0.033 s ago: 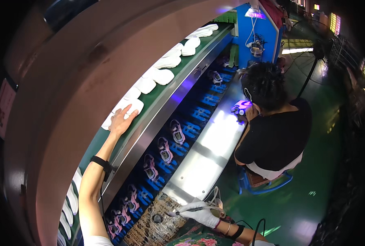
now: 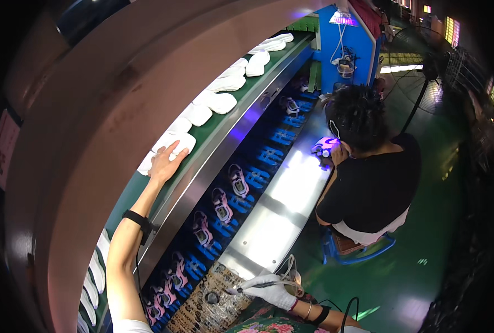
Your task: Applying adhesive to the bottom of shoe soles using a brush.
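My bare left hand point(image 2: 164, 162) reaches onto the green upper belt point(image 2: 240, 99), fingers spread over a white sole-shaped piece point(image 2: 186, 143); its fingertips touch the piece, and the palm's underside is hidden. More white pieces point(image 2: 198, 114) lie in a row beyond it. In a white glove, my right hand point(image 2: 273, 291) closes around a thin dark-handled tool, possibly a brush point(image 2: 262, 284). The tool's pale tip points left over a stained, plastic-covered board point(image 2: 220, 297). Beside that hand is a small container with a clear tube point(image 2: 292, 273).
Pink-and-grey shoes point(image 2: 221, 205) stand along the dark lower conveyor among blue supports point(image 2: 256, 177). A metal shelf point(image 2: 269, 225) runs beside it. At right, a co-worker in black point(image 2: 372, 186) sits on a blue-framed stool point(image 2: 363, 253), handling a pink shoe. A standing fan point(image 2: 431, 69) is behind.
The shoes on the lower conveyor have shifted very slightly toward me. Both my hands stay almost in place.
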### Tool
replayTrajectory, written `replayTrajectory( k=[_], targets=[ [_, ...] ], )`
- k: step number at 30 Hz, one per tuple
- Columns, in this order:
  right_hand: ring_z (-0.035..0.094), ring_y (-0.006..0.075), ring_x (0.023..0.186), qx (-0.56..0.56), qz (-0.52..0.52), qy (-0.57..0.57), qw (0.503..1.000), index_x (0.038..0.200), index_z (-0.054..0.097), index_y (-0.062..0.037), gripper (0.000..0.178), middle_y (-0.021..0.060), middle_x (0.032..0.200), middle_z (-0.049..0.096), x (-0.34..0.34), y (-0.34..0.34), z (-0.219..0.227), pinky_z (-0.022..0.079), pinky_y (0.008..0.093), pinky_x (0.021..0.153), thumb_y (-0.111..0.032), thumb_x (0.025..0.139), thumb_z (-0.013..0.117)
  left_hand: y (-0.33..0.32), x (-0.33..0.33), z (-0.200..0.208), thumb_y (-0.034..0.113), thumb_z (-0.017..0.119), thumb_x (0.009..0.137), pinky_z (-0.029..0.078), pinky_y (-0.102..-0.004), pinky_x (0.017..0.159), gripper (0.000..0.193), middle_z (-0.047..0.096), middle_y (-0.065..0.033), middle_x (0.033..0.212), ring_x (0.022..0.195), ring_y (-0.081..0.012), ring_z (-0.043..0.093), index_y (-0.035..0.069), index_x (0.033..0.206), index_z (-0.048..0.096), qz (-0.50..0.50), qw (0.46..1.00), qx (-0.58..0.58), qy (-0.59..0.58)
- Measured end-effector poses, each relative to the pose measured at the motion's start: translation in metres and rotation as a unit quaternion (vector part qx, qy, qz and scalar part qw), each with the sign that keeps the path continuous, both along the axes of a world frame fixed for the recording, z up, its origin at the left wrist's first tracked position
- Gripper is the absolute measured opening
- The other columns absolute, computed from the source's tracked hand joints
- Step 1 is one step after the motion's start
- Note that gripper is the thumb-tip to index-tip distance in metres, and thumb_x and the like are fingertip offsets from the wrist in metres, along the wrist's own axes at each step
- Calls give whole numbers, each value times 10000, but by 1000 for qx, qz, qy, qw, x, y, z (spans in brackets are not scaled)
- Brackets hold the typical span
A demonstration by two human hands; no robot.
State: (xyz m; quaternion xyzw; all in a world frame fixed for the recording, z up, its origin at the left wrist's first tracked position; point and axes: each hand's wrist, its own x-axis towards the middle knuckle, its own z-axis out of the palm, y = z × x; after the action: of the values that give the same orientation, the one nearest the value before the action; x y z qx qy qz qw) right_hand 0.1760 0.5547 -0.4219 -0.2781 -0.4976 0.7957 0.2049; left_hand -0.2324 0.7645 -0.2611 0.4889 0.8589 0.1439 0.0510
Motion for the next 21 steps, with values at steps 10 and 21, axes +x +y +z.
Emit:
replayTrajectory(
  k=[10,21],
  targets=[
    [689,126,901,49,-60,19,997,1029,752,-1,193,92,981,749,2,20,-23,548,242,833,-59,844,760,120,51,14,793,481,817,284,-806,954,765,306,-156,1587,1418,-491,298,409,1476,421,11,999,-39,25],
    [677,140,989,-30,-32,-5,999,1041,740,19,198,102,1077,735,-14,11,12,518,248,928,-46,854,743,33,11,3,354,744,813,512,-510,861,516,595,-235,1183,1116,-455,577,75,1201,549,-87,970,121,190]
  ],
)
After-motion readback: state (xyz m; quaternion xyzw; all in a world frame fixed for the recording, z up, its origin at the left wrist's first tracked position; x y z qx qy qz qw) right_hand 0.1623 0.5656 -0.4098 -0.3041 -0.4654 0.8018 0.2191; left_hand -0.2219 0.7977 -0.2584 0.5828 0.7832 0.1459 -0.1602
